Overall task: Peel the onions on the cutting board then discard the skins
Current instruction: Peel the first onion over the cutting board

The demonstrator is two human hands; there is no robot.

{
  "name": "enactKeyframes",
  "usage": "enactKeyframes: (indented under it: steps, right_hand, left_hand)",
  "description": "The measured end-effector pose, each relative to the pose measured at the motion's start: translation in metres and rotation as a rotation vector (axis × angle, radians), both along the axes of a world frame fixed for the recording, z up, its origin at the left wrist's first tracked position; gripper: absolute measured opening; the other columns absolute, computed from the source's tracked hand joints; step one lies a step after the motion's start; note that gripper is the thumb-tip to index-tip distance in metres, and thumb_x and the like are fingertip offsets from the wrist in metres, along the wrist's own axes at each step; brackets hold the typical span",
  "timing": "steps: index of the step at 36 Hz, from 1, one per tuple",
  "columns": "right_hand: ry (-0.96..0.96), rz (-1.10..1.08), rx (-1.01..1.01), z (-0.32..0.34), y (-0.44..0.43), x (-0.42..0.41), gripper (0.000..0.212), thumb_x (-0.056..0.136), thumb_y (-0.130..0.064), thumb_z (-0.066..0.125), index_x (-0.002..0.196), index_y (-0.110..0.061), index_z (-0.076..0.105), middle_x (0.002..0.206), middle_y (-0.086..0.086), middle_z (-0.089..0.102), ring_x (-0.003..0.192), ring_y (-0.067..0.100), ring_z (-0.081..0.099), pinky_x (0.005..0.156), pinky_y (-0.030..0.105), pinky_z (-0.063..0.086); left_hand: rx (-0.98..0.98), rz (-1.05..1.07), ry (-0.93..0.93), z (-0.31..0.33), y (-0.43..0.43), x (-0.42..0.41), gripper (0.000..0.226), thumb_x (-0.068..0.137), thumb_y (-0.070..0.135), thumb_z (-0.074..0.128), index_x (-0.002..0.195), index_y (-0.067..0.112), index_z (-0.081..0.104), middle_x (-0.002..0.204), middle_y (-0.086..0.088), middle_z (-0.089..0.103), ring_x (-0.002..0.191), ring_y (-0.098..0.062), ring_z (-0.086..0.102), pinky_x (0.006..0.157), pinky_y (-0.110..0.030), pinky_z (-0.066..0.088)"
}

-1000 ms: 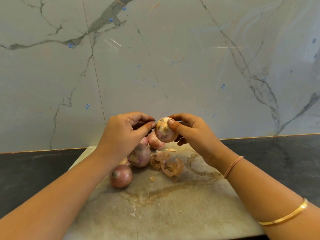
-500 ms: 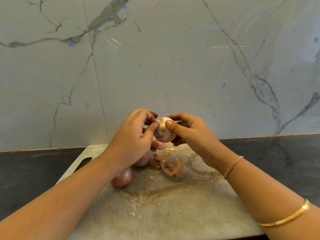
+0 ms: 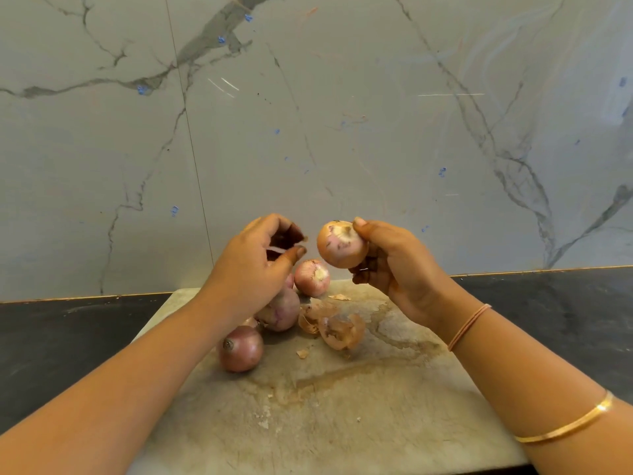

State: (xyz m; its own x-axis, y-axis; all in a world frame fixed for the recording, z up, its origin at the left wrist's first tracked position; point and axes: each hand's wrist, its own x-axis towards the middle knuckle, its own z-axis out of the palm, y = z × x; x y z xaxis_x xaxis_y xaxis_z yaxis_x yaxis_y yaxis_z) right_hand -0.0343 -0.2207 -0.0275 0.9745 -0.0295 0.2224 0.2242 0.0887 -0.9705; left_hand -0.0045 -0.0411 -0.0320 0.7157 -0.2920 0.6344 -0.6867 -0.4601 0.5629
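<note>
Black tabletop [image 3: 68, 344] carries a stained, pale cutting board [image 3: 342, 423]. Left part of the board: one red-skinned onion [image 3: 240, 347] nearest, a second onion [image 3: 279, 311] behind it and partly under the left wrist, and a third onion [image 3: 312, 277] at the far edge. Left hand [image 3: 260, 258] is raised above these, fingers curled, thumb and forefinger pinching a thin skin scrap [image 3: 304, 238]. Loose skins [image 3: 337, 329] lie mid-board, just right of the second onion. Hands apart. Right hand [image 3: 394, 265] grips the part-peeled onion [image 3: 340, 245] in the air above the board's far edge, thumb on top, fingers beneath. Gold bangle [image 3: 565, 430] on the right forearm.
</note>
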Motion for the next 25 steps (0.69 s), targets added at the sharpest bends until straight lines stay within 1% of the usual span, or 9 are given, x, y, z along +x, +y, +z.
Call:
enactKeyframes:
  steps: [3,6,9,11,13,15,16,20,25]
  right_hand:
    - [0.054,0.003,0.037,0.0009,-0.0014,-0.0010,0.031,0.099,-0.031,0.049,0.104,-0.003,0.063,0.086,0.018,0.059,0.059,0.013,0.051,0.055,0.023,0.046]
    - [0.098,0.021,0.012,0.0022,-0.0019,-0.0030,0.035,0.099,-0.035,0.049,0.106,-0.004,0.063,0.086,0.019,0.059,0.060,0.014,0.049,0.055,0.023,0.046]
    - [0.120,0.054,-0.048,0.0030,-0.0012,-0.0061,0.032,0.098,-0.038,0.049,0.094,-0.009,0.062,0.073,0.010,0.056,0.057,0.014,0.048,0.056,0.024,0.045]
    - [0.122,0.065,-0.089,0.0030,-0.0014,-0.0066,0.037,0.097,-0.043,0.047,0.095,-0.009,0.063,0.075,0.010,0.060,0.060,0.015,0.052,0.059,0.024,0.046]
    - [0.113,0.085,-0.114,0.0029,-0.0022,-0.0058,0.044,0.096,-0.049,0.043,0.098,-0.011,0.066,0.081,0.010,0.067,0.070,0.017,0.059,0.066,0.027,0.047]
    - [0.107,0.131,-0.107,0.0031,-0.0035,-0.0052,0.047,0.095,-0.051,0.041,0.102,-0.013,0.067,0.089,0.007,0.071,0.081,0.017,0.063,0.075,0.030,0.047]
    - [0.107,0.165,-0.087,0.0036,-0.0042,-0.0057,0.045,0.095,-0.049,0.042,0.105,-0.013,0.067,0.091,0.006,0.071,0.084,0.016,0.064,0.077,0.031,0.047]
    - [0.097,0.325,0.079,0.0047,-0.0070,-0.0089,0.037,0.082,-0.035,0.062,0.110,-0.012,0.065,0.093,0.006,0.070,0.082,0.015,0.067,0.070,0.027,0.054]
    - [0.041,0.425,0.061,0.0051,-0.0089,-0.0096,0.039,0.077,-0.027,0.057,0.113,-0.014,0.066,0.097,0.005,0.072,0.088,0.016,0.068,0.079,0.028,0.056]
  left_hand:
    - [0.082,-0.157,-0.024,-0.0010,-0.0011,-0.0064,0.038,0.081,0.028,0.071,0.107,0.042,0.048,0.118,0.020,0.051,0.112,0.004,0.049,0.092,-0.011,0.042]
    - [0.150,-0.200,-0.153,-0.0007,-0.0024,-0.0078,0.047,0.074,0.043,0.071,0.113,0.044,0.046,0.125,0.021,0.048,0.118,-0.004,0.047,0.096,-0.014,0.040]
    - [0.142,-0.196,-0.218,0.0011,-0.0020,-0.0060,0.042,0.073,0.051,0.067,0.110,0.039,0.051,0.116,0.020,0.056,0.113,-0.011,0.052,0.094,-0.026,0.045]
    - [0.128,-0.189,-0.216,0.0017,-0.0012,-0.0063,0.041,0.072,0.051,0.067,0.107,0.037,0.052,0.110,0.019,0.058,0.109,-0.011,0.055,0.091,-0.027,0.047]
    - [0.116,-0.179,-0.213,0.0019,-0.0012,-0.0074,0.040,0.073,0.043,0.073,0.106,0.031,0.054,0.106,0.018,0.059,0.104,-0.007,0.056,0.089,-0.025,0.048]
    - [0.098,-0.162,-0.211,0.0011,-0.0008,-0.0073,0.039,0.075,0.023,0.079,0.105,0.027,0.054,0.103,0.014,0.060,0.100,-0.007,0.056,0.088,-0.023,0.048]
    - [0.087,-0.160,-0.212,0.0012,-0.0006,-0.0074,0.039,0.075,0.020,0.079,0.103,0.027,0.053,0.101,0.013,0.060,0.099,-0.006,0.056,0.087,-0.021,0.048]
    - [0.025,-0.165,-0.158,0.0035,-0.0017,-0.0105,0.038,0.072,0.040,0.076,0.097,0.036,0.048,0.099,0.011,0.061,0.097,-0.005,0.058,0.085,-0.013,0.047]
    - [-0.023,-0.193,-0.109,0.0038,-0.0018,-0.0107,0.037,0.069,0.044,0.068,0.097,0.030,0.049,0.097,0.011,0.061,0.095,-0.006,0.061,0.085,-0.015,0.049]
